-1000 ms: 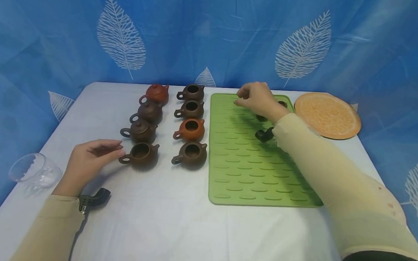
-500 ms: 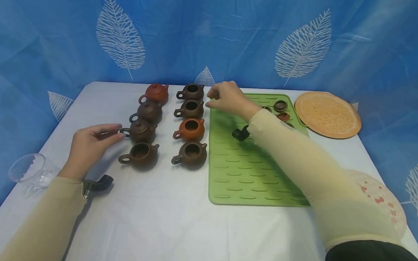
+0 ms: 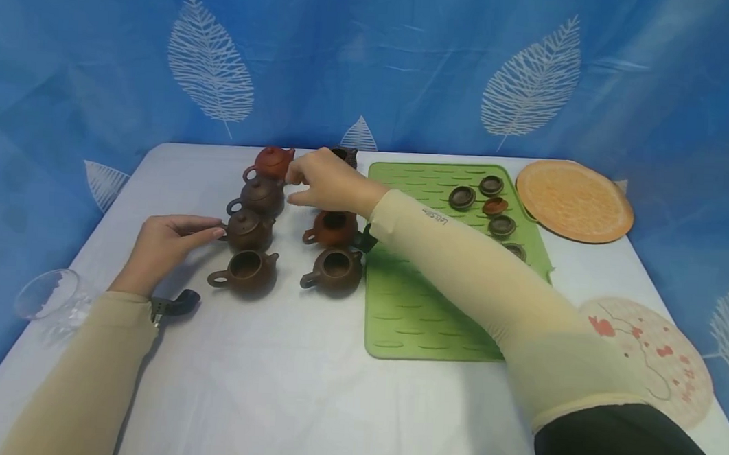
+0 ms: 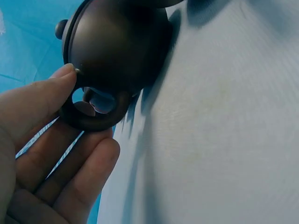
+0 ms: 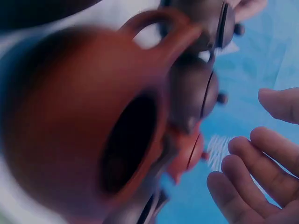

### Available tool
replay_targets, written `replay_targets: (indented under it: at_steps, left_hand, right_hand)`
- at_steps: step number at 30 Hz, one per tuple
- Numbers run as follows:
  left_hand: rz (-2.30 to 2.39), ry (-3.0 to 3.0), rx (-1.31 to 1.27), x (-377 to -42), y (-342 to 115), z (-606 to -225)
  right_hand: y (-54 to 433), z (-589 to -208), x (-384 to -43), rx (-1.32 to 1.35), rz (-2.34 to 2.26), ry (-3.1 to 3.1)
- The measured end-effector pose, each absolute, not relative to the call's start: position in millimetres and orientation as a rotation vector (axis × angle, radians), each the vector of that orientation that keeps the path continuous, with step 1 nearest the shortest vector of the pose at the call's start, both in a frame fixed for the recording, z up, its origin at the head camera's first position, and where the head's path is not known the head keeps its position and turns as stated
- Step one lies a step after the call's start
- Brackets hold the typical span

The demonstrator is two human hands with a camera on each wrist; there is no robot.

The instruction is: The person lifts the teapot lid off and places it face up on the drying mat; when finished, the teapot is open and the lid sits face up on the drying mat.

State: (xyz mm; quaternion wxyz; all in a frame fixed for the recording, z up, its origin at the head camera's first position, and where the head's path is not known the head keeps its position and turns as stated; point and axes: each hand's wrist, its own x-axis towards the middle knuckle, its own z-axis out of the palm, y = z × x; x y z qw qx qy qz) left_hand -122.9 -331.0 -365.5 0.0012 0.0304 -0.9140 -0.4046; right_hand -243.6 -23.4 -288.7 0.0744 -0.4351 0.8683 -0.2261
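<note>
My left hand pinches the loop handle of a dark brown lidded teapot, thumb on top and fingers behind in the left wrist view. Behind it stand another dark lidded teapot and a red lidded teapot; in front is a lidless brown teapot. With relaxed fingers and nothing held, my right hand hovers between the two columns, hiding one lidless teapot. Near it are a lidless orange teapot, a brown lidless one and a partly covered dark one.
A green mat carries several small teapot lids, among them a reddish lid. An orange round placemat lies at the back right, a pale round mat nearer. At the left edge is a clear glass.
My right hand has swept left from over the green mat to the teapots, uncovering the lids. My left hand has moved from the front teapot's handle back to the lidded one behind and taken its handle.
</note>
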Motion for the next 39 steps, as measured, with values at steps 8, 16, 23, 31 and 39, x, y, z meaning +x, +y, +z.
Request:
replay_targets:
  at_steps: [8, 16, 23, 31, 39]
  left_hand:
    - [-1.24, -2.851, 0.104, -123.6, -330.4, -369.7]
    - [-1.232, -2.822, 0.092, -121.2, -332.6, -374.1]
    - [-1.232, -2.794, 0.056, -122.6, -331.9, -375.3]
    - [-1.233, -2.79, 0.056, -123.3, -330.3, -373.4]
    - [-1.231, -2.787, 0.054, -122.1, -330.0, -373.1]
  right_hand:
    - [-75.7, -286.8, -225.7, -1.367, -0.532, 2.524]
    - [-108.0, -296.6, -216.1, -1.425, -0.346, 2.506]
    - [-115.2, -302.9, -214.7, -1.427, -0.358, 2.528]
    - [-115.1, -302.7, -214.4, -1.34, -0.375, 2.585]
    - [-115.1, -300.8, -212.4, -1.308, -0.382, 2.587]
